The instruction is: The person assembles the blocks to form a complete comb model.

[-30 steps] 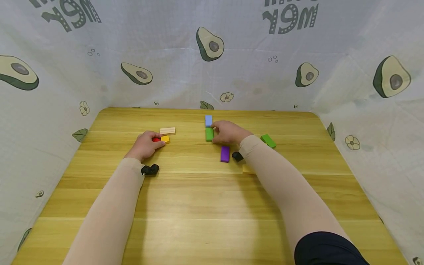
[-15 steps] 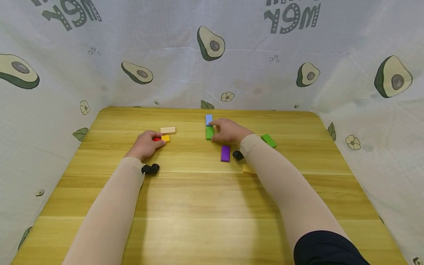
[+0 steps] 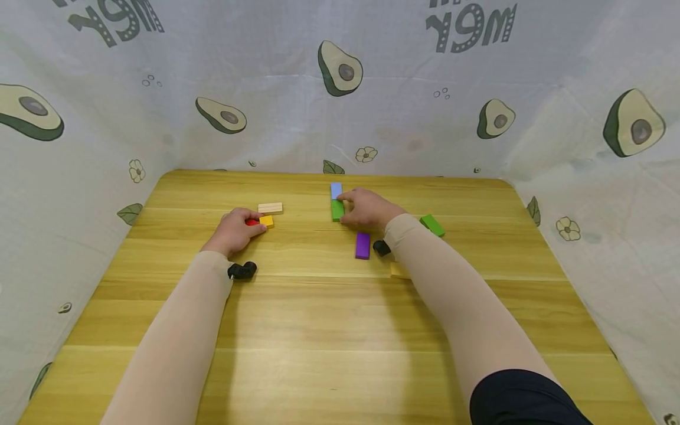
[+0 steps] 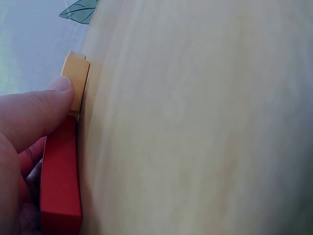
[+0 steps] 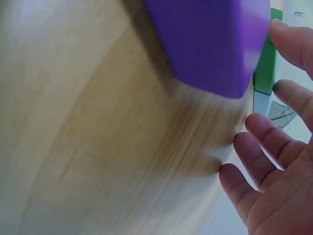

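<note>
My left hand (image 3: pixel 234 230) pinches a small yellow block (image 3: pixel 267 222) with thumb and forefinger. A red block (image 4: pixel 61 171) lies end to end with it, mostly under the hand in the head view. Farther back is a plain wooden block (image 3: pixel 270 208). Around a green block (image 3: pixel 337 211) in the middle, my right hand (image 3: pixel 369 209) has its thumb by the near end and forefinger by the far end. A light blue block (image 3: pixel 336 190) adjoins that far end. The right hand's other fingers (image 5: pixel 237 188) spread loosely near the tabletop.
A purple block (image 3: pixel 362 245) lies just nearer than the right hand. Another green block (image 3: pixel 432 225) and a pale yellow block (image 3: pixel 398 270) are partly behind the right arm. Avocado-print cloth (image 3: pixel 404 118) hangs along the wooden table (image 3: pixel 329 330) at the back and sides.
The right forefinger has shifted forward onto the joint between the green and light blue blocks. The green block has slid slightly away. The left hand stays put.
</note>
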Available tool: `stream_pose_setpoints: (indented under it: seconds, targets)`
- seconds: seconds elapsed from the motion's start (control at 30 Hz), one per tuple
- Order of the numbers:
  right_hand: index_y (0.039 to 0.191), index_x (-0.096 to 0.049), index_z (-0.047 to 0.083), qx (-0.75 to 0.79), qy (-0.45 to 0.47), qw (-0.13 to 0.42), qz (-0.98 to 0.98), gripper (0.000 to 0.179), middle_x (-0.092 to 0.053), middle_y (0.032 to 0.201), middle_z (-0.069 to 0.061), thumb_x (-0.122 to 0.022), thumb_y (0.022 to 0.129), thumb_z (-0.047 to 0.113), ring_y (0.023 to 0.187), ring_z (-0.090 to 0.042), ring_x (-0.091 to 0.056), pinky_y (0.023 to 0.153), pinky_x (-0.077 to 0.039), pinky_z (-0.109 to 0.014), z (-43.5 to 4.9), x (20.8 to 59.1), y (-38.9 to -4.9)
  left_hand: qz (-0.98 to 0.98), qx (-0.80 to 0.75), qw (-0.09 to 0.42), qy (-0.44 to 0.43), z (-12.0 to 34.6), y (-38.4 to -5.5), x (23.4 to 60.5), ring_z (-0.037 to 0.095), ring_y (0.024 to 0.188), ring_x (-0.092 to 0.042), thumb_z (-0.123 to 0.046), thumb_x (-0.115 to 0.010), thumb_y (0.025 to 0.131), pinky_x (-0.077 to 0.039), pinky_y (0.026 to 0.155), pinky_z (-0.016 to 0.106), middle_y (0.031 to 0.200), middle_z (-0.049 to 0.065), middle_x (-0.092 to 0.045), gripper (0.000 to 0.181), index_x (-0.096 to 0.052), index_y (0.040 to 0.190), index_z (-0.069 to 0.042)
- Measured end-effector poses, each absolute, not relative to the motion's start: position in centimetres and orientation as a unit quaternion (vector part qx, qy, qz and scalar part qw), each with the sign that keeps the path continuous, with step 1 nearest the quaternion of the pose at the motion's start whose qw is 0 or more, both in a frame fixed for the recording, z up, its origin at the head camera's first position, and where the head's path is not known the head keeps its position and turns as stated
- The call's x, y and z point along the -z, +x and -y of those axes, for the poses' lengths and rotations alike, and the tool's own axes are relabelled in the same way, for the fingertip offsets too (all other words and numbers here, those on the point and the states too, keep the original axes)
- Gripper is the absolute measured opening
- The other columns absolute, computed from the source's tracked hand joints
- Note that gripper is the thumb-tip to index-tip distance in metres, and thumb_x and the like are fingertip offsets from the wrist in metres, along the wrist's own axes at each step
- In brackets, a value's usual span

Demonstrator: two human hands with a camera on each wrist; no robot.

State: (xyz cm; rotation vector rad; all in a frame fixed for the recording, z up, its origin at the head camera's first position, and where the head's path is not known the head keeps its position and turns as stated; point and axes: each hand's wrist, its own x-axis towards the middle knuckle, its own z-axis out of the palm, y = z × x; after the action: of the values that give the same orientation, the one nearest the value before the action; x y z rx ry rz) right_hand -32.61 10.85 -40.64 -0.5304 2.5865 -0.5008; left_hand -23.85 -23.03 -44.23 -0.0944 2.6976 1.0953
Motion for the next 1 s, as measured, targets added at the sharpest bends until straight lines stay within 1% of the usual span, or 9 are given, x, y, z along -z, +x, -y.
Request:
stream_pose_setpoints:
  seconds: [0.17, 0.37, 0.57, 0.67, 0.8, 1.0]
  targets:
    - [0.162, -0.044, 0.021, 0.173, -0.201, 0.226, -0.938, 0.074, -0.031, 0.17, -0.018, -0.075, 0.096, 0.035, 0.157, -0.037, -0.032, 0.129, -0.027, -0.053, -10.85, 40.43, -32.61, -0.92, -0.374, 0.113, -0.032, 23.05, -23.95, 44.41, 0.043, 0.144, -0.039, -0.029, -0.067, 0.105, -0.035, 0.122, 0.055, 0.159, 0.021, -0.045, 0.043, -0.063, 0.142, -0.01]
    - [0.162, -0.043, 0.021, 0.177, -0.198, 0.224, -0.938, 0.075, -0.032, 0.17, -0.017, -0.075, 0.096, 0.035, 0.158, -0.037, -0.031, 0.13, -0.027, -0.053, -10.88, 40.7, -32.75, -0.921, -0.373, 0.11, -0.03, 22.96, -23.92, 44.33, 0.042, 0.143, -0.04, -0.029, -0.067, 0.105, -0.035, 0.122, 0.055, 0.158, 0.021, -0.046, 0.042, -0.064, 0.142, -0.009]
    - [0.162, -0.044, 0.018, 0.178, -0.214, 0.213, -0.937, 0.074, -0.04, 0.167, -0.016, -0.074, 0.096, 0.033, 0.155, -0.035, -0.037, 0.129, -0.03, -0.05, -11.04, 41.05, -33.03, -0.922, -0.371, 0.108, -0.033, 22.97, -23.88, 44.32, 0.043, 0.143, -0.038, -0.029, -0.067, 0.104, -0.035, 0.121, 0.055, 0.159, 0.021, -0.045, 0.042, -0.064, 0.141, -0.009]
    - [0.163, -0.042, 0.018, 0.184, -0.213, 0.212, -0.936, 0.076, -0.041, 0.166, -0.016, -0.075, 0.096, 0.033, 0.156, -0.035, -0.036, 0.129, -0.029, -0.05, -11.11, 41.14, -33.09, -0.92, -0.375, 0.108, -0.034, 22.97, -23.87, 44.28, 0.043, 0.141, -0.039, -0.029, -0.067, 0.104, -0.035, 0.121, 0.055, 0.158, 0.02, -0.046, 0.041, -0.064, 0.141, -0.01]
    - [0.164, -0.039, 0.018, 0.189, -0.206, 0.212, -0.936, 0.079, -0.042, 0.166, -0.015, -0.076, 0.096, 0.034, 0.157, -0.034, -0.035, 0.13, -0.028, -0.05, -11.17, 41.27, -33.17, -0.918, -0.379, 0.109, -0.036, 22.97, -23.89, 44.27, 0.042, 0.141, -0.039, -0.029, -0.068, 0.104, -0.035, 0.121, 0.055, 0.158, 0.019, -0.046, 0.041, -0.064, 0.141, -0.01]
    - [0.165, -0.037, 0.014, 0.187, -0.208, 0.21, -0.937, 0.082, -0.041, 0.167, -0.015, -0.076, 0.095, 0.033, 0.157, -0.033, -0.035, 0.13, -0.027, -0.048, -11.34, 41.24, -33.2, -0.917, -0.381, 0.111, -0.038, 23.05, -23.95, 44.4, 0.042, 0.142, -0.039, -0.029, -0.067, 0.104, -0.035, 0.121, 0.055, 0.158, 0.02, -0.045, 0.041, -0.064, 0.141, -0.01]
